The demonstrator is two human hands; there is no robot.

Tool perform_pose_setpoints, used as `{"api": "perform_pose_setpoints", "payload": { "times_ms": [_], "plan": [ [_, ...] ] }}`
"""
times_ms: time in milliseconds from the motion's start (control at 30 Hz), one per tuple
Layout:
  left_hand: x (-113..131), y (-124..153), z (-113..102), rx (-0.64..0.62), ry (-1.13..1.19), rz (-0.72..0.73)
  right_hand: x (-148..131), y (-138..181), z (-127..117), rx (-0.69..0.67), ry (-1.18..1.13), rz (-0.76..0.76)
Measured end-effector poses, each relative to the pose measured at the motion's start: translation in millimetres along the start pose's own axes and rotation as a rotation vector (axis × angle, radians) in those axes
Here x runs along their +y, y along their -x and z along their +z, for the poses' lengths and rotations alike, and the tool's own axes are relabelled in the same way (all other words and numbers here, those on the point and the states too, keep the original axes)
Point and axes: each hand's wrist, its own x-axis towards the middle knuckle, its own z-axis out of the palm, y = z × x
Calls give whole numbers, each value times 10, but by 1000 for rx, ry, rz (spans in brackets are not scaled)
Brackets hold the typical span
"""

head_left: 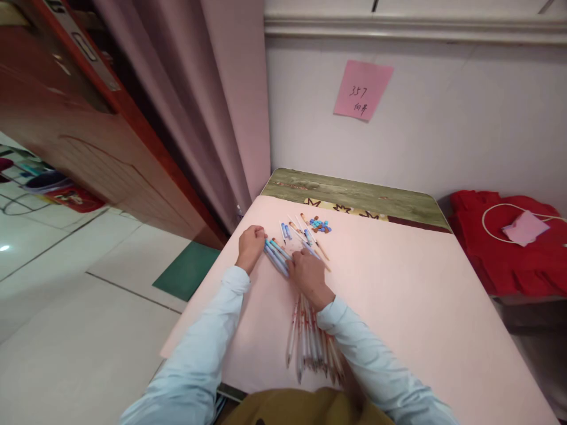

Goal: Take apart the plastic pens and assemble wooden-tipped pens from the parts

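Several light-blue pens lie side by side on the pink tabletop between my two hands. My left hand pinches at their capped upper-left ends. Across their lower-right ends curl the fingers of my right hand, hiding those ends. Beyond my right hand are loose pen parts, among them blue barrels and thin white refills. A small heap of blue and brown caps sits behind them. Closer to my body, partly under my right wrist, a fan of pale pens points toward me.
Pink sheeting covers most of the table, with a green wood-patterned strip showing at the back. A pink note is on the wall. Red cloth lies at the right; a wooden door stands at the left.
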Motion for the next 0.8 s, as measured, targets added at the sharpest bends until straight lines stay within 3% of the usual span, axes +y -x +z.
{"api": "perform_pose_setpoints", "payload": {
  "times_ms": [167, 333, 667, 800],
  "plan": [
    [-156, 175, 8, -2, 25, 29, -25, -53, 40, -28, 98, -77],
    [-159, 165, 11, 4, -5, 49, -27, -27, 25, -34, 101, -121],
    [106, -474, 270, -44, -156, -7, 1, 20, -34, 18, 46, -61],
    [213, -521, 331, -92, -174, -11, 194, 93, -107, 108, -237, 79]
  ]
}}
